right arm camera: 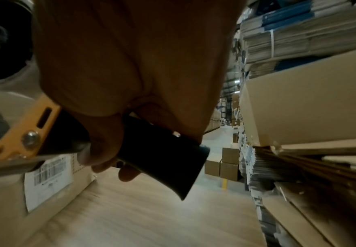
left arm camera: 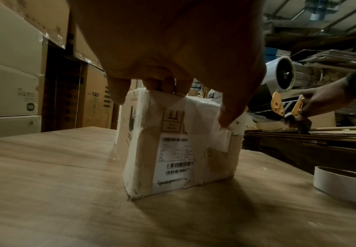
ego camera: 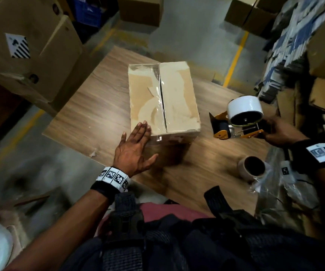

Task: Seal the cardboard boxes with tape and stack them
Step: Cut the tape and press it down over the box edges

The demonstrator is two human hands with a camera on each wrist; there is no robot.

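So the cardboard box (ego camera: 163, 98) sits around the middle of the wood-grain laminate surface (ego camera: 91, 106), a squat rectangular thing with scuffed, peeled kraft paper on top and a glossy strip of clear tape (ego camera: 160, 102) running down the centre seam. The tape looks wrinkly and folds over the near end, where there's a white barcode label (left arm camera: 173, 163) stuck on the side.

Left hand (ego camera: 133, 149) is flat with fingers straight, fingertips resting on the box's near top edge at roughly 7 o'clock of the lid, thumb splayed out to the side, not gripping anything.

Right hand (ego camera: 280, 132) is off at 3 o'clock from the box, fingers wrapped around the black handle of a tape dispenser (ego camera: 237, 120). It has yellow metal side plates, a dark roller, and a fat white tape roll on it, held up off the surface and apart from the box.

At 5 o'clock there's a spare roll (ego camera: 252, 169) lying on the surface, pale cardboard ring with a dark hollow core, next to some crinkly clear plastic (ego camera: 282, 184). Big brown cartons (ego camera: 26, 45) stacked all around
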